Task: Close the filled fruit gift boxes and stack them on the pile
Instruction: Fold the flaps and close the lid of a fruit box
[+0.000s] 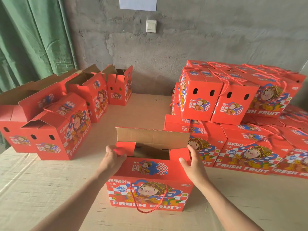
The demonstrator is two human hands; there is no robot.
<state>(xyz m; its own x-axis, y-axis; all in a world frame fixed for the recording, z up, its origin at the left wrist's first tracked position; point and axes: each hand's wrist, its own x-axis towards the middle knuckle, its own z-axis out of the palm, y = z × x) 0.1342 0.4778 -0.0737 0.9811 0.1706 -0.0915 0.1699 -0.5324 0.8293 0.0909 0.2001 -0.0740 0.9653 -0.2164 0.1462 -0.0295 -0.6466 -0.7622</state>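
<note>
A red fruit gift box (pixel 150 190) stands in front of me on the table, printed with a cartoon figure and "FRESH FRUIT". Its near lid panel lies folded over the top, and the far flap (pixel 153 137) stands upright showing brown cardboard. A red rope handle hangs down its front. My left hand (pixel 115 155) grips the small left side flap at the box's top left corner. My right hand (pixel 193 162) presses with straight fingers against the top right corner. The contents are hidden. The pile of closed boxes (pixel 233 100) rises at the right.
Several open red boxes (pixel 56 130) with raised flaps stand at the left and back left. The table is covered with pale wood board (pixel 50 189). A grey wall with a light switch (pixel 151 26) is behind, and a green curtain (pixel 33 39) hangs at the left.
</note>
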